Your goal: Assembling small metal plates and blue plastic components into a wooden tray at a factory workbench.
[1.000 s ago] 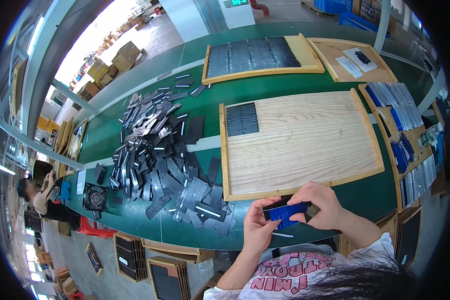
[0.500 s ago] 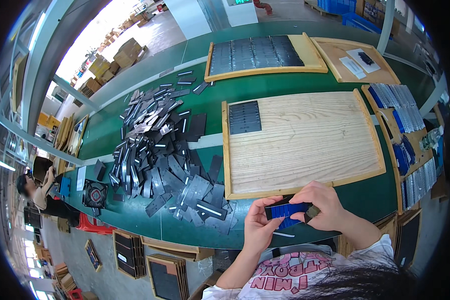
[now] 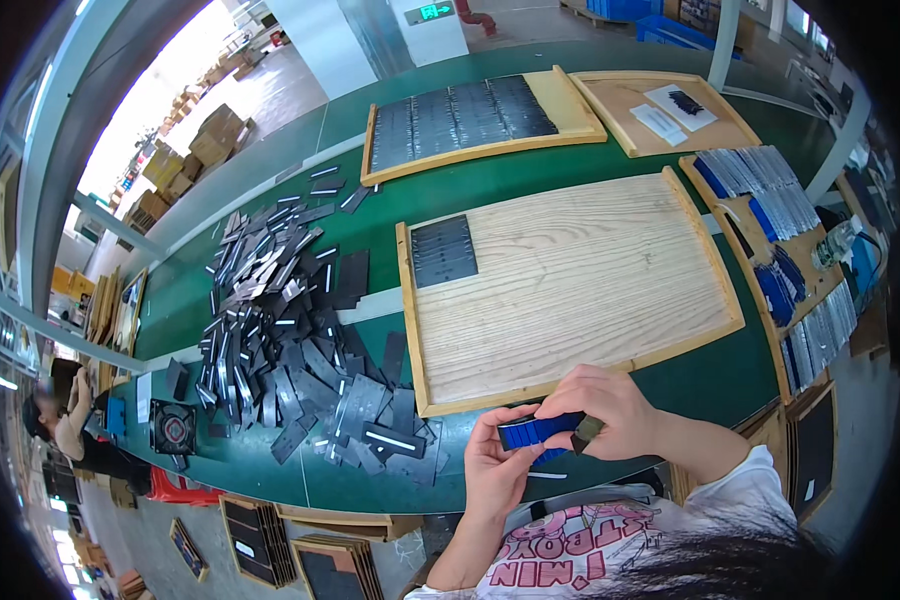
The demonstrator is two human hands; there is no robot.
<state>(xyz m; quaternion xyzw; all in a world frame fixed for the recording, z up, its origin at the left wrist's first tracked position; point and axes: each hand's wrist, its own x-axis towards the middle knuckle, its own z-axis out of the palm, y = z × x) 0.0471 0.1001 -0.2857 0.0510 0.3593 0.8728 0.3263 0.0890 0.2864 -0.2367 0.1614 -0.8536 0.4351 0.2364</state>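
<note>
In front of my chest, just off the near edge of a wooden tray (image 3: 590, 330), both hands hold a small dark piece with a blue segmented face (image 3: 530, 432). My left hand (image 3: 495, 470) is closed on its left end, thumb below and fingers above. My right hand (image 3: 615, 410) pinches its right end, fingers over the top edge. A small olive-brown block (image 3: 587, 432) also sits in the right hand's grip. A second strip of blue shows under the piece, partly hidden by the fingers. In the tray's far left corner lies a group of dark flat strips (image 3: 444, 250).
A heap of loose black flat pieces (image 3: 290, 360) covers the table's left. Behind stand a tray of dark strips (image 3: 450, 125) and a tray with white papers (image 3: 660, 120). At right, a board (image 3: 745, 270) bears blue and silver strips. A small fan (image 3: 173, 428) stands far left.
The view has shifted, so the table's things sit further left and tilted. Both hands still hold the blue-faced piece, and my right fingers now reach further over its top.
</note>
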